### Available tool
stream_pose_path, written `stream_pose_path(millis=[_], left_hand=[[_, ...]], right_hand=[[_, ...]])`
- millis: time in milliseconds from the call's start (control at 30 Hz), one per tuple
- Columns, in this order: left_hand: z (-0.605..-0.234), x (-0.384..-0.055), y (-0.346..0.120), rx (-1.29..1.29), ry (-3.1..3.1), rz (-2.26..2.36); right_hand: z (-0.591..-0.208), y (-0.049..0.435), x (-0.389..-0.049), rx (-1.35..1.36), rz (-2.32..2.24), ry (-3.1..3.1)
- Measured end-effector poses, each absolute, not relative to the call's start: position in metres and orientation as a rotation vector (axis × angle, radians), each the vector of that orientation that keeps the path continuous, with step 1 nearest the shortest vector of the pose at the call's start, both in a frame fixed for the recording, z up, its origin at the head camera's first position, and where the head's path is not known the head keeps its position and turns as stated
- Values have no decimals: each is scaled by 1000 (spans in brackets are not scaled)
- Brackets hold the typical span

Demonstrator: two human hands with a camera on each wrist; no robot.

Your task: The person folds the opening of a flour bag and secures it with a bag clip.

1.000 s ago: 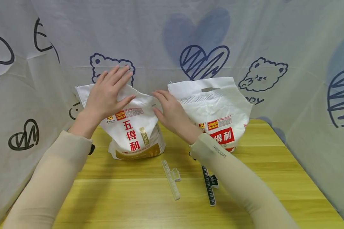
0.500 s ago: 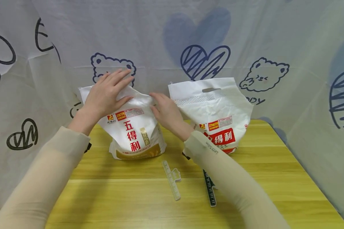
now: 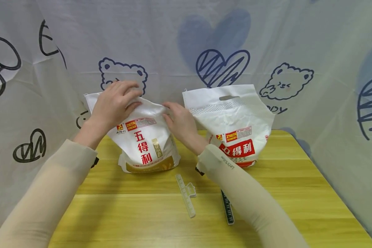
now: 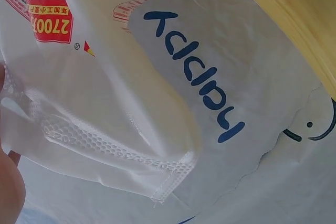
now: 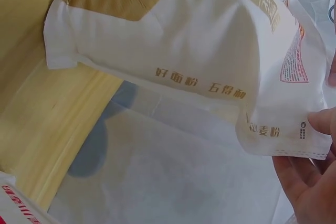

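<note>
A white flour bag with red lettering and a gold lower band stands upright on the table. My left hand grips its top edge near the left side, fingers bent over the rim. At the bag's upper right corner, my right hand pinches the edge; in the right wrist view the thumb is in front and the other fingers are behind. The left wrist view shows the bag's perforated seam and free left corner, with only a sliver of the left hand visible.
Another white flour bag with a red label and a handle slot stands to the right. A clear ruler-shaped clip and a black one, partly under the right sleeve, lie on the wooden table. A printed curtain hangs close behind.
My left hand's fingers have bent from nearly straight and come down onto the bag's top edge. My right hand has moved slightly left and closed its pinch on the right corner.
</note>
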State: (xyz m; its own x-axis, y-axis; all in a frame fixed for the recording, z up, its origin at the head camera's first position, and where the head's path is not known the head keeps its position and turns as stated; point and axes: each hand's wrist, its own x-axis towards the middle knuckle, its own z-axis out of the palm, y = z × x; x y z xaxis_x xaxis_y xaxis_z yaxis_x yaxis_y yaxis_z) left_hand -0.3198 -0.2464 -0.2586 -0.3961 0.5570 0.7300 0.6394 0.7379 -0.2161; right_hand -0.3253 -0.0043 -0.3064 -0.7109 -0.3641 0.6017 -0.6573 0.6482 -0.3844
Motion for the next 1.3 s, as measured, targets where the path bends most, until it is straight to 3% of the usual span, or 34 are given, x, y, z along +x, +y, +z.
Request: stream_pose_path(millis=[1300], left_hand=[[-275, -279, -247, -958, -1959, -124]], right_hand=[[-327, -5, -314, 808, 698, -2185]])
